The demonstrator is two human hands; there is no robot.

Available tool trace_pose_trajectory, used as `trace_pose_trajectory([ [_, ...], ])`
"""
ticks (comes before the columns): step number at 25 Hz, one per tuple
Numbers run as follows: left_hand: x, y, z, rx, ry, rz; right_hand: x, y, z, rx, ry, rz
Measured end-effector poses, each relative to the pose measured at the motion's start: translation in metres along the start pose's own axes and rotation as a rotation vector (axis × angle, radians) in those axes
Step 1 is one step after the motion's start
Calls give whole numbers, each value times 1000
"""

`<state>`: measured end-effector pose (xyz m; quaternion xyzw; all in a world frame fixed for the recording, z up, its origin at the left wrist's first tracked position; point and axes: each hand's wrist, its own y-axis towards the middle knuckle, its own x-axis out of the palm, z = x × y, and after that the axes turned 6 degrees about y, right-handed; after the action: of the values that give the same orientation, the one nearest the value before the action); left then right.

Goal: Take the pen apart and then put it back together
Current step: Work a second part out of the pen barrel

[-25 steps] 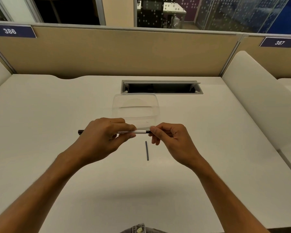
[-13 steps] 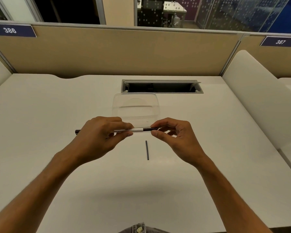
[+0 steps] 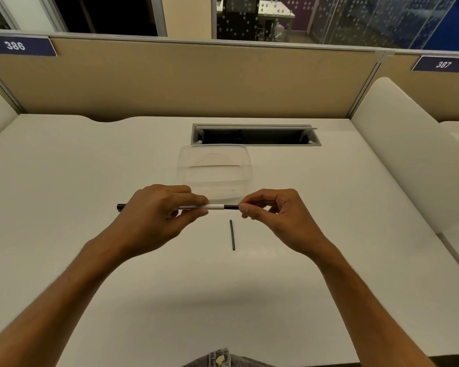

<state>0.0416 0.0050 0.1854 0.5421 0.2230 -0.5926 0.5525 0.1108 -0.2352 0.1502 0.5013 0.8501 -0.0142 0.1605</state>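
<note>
Above the white desk (image 3: 90, 181), the left hand (image 3: 154, 215) gripped the pen (image 3: 216, 206) level; the right hand (image 3: 273, 218) pinched its dark end. A thin dark rod (image 3: 232, 234) lay just below.

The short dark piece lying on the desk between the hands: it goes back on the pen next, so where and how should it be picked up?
Pinch the dark piece at its middle, coming from above, fingers on its left and right sides. It lies flat on the desk, pointing roughly toward and away from the person, thin and apart from everything else.
</note>
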Motion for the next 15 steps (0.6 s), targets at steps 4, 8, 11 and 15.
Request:
trace_pose_trajectory([
  [4,6,-2,-8,-32,7,7,-5,1,4,21,-26,46],
  [8,16,-6,-19,-73,-7,4,3,1,23,59,-31,194],
  [11,23,-8,-23,-94,-28,23,30,-3,51,183,-64,324],
  [15,30,-9,-23,-120,-45,30,70,-8,89,304,-242,343],
])
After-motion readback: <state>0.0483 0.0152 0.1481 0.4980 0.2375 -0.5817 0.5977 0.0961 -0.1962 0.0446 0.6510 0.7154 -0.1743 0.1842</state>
